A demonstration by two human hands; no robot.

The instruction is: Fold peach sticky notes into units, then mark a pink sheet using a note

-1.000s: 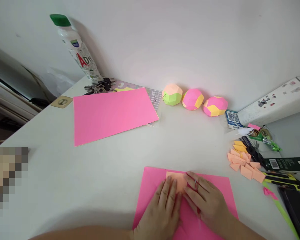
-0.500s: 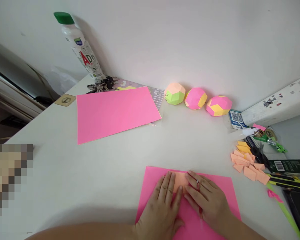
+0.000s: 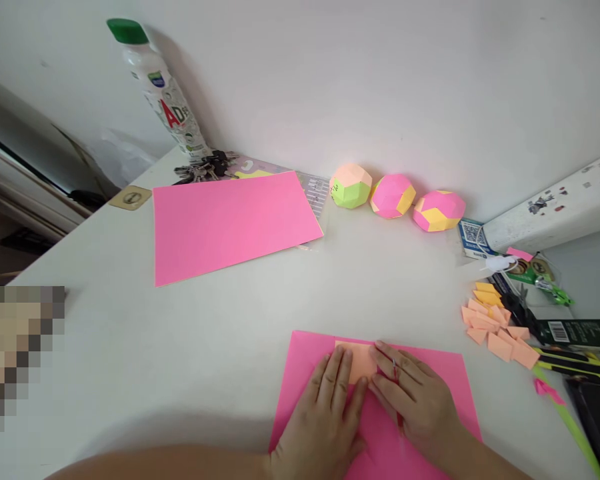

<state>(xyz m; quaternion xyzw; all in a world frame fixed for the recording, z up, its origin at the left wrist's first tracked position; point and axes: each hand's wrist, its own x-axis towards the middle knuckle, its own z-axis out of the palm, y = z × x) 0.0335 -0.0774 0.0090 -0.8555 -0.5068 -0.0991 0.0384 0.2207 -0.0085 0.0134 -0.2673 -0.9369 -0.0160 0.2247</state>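
Note:
A small peach paper [image 3: 363, 363] lies near the top edge of a pink sheet [image 3: 307, 353] in front of me. My left hand [image 3: 320, 413] rests flat over the peach paper's left part, fingers stretched out, thumb tucked to the right. At its right edge my right hand [image 3: 415, 393] presses with its fingertips. A slim red pen [image 3: 399, 420] is tucked between the fingers of that hand, only partly showing. The peach paper's lower left part is hidden by my left fingers.
A second pink sheet [image 3: 230, 227] lies at the back left, by keys [image 3: 207, 167] and a white bottle [image 3: 167, 100]. Several faceted paper balls [image 3: 393, 197] line the wall. At right are small peach paper pieces [image 3: 485, 320], scissors [image 3: 520, 310] and a yellow-black cutter [image 3: 575, 363].
My left fingers have slid slightly down, baring more of the peach paper's top left corner. My right hand has hardly moved.

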